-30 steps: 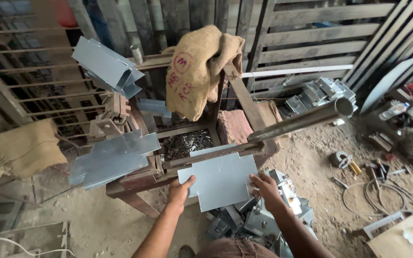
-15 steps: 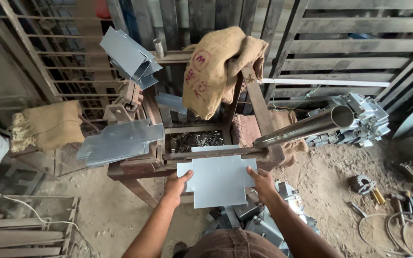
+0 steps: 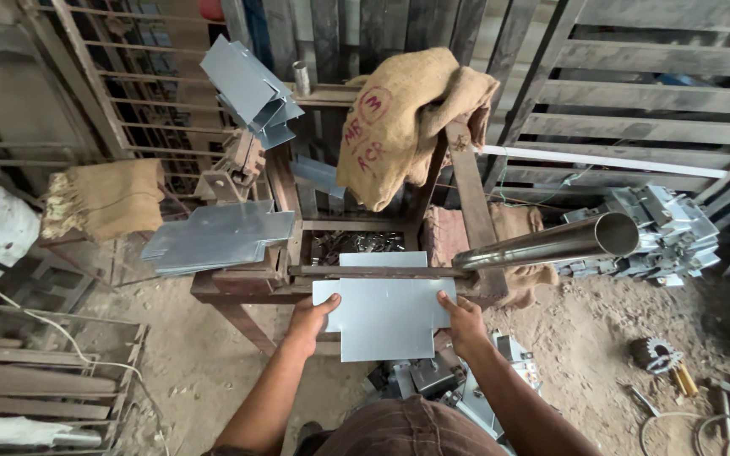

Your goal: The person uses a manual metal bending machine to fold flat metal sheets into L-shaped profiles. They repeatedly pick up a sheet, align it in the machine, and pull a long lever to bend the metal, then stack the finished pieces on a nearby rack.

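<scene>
- Sheet (image 3: 386, 317), flat grey metal with notched corners, lay across the front of a rusty bending frame (image 3: 238, 283), its far edge tucked under the frame's bar (image 3: 373, 272).
- Left hand (image 3: 310, 319) gripped the sheet's left edge, thumb on top and fingers underneath.
- Right hand (image 3: 464, 321) held the right edge the same way, closed on the metal.
- Both hands sat level with each other, 1 on each side of the sheet.
- Steel pipe (image 3: 551, 245) jutted from the frame's right end toward the camera.
- Stack of cut sheets (image 3: 213, 236) rested on the frame's left side.
- Burlap sack (image 3: 403, 118) hung over the frame's upper posts.
- Folded sheet pieces (image 3: 251, 89) were piled at the upper left.
</scene>
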